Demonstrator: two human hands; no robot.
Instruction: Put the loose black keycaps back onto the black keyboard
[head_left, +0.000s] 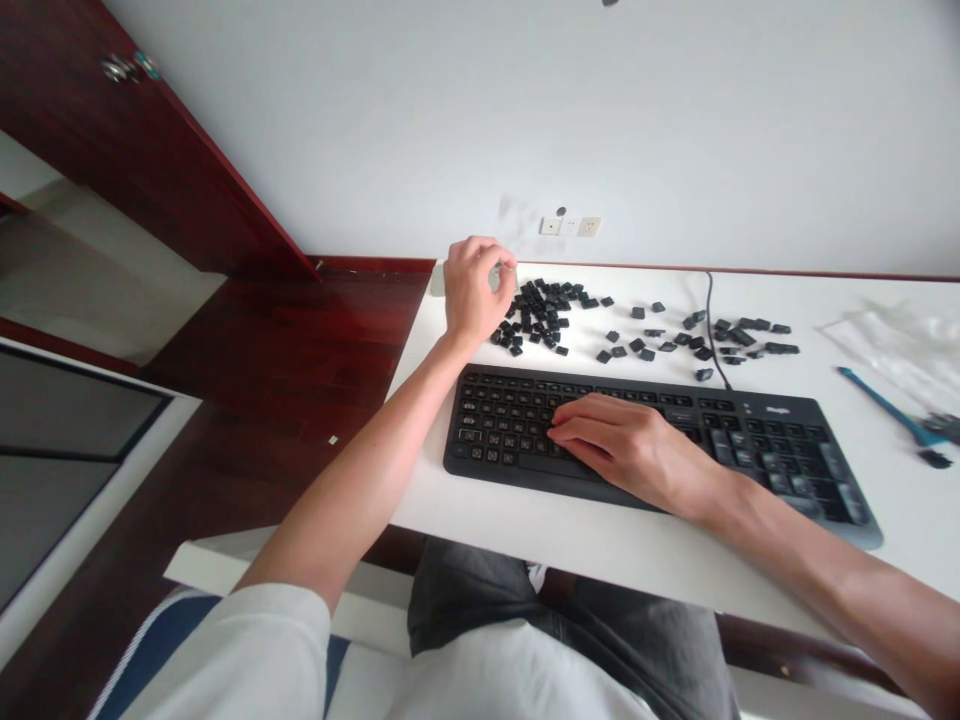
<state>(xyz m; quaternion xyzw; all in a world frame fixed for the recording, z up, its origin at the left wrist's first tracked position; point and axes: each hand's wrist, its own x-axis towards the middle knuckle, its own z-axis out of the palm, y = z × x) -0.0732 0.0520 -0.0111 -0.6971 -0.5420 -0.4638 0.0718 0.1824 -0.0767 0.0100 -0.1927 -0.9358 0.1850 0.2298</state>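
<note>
My left hand [478,292] is raised at the table's far left, by a pile of loose black keycaps [544,310]. Its thumb and forefinger meet in a ring, and anything between the tips is too small to make out. Behind it, a pale, flat object [437,281] is partly hidden. My right hand [626,445] rests over the middle of a black keyboard [487,405], with thumb and fingers drawn together at the bare key sockets. What these fingertips hold, if anything, is hidden. Some keycaps are seated on the keyboard's right part, while many sockets on the left are uncapped.
More keycaps [649,350] lie scattered behind the keyboard, around its cable [709,320]. To the right are a blue brush [889,405] and a crumpled clear plastic bag [892,340]. Wall sockets [571,227] sit above the white table [420,480]. A dark red door [187,150] stands left.
</note>
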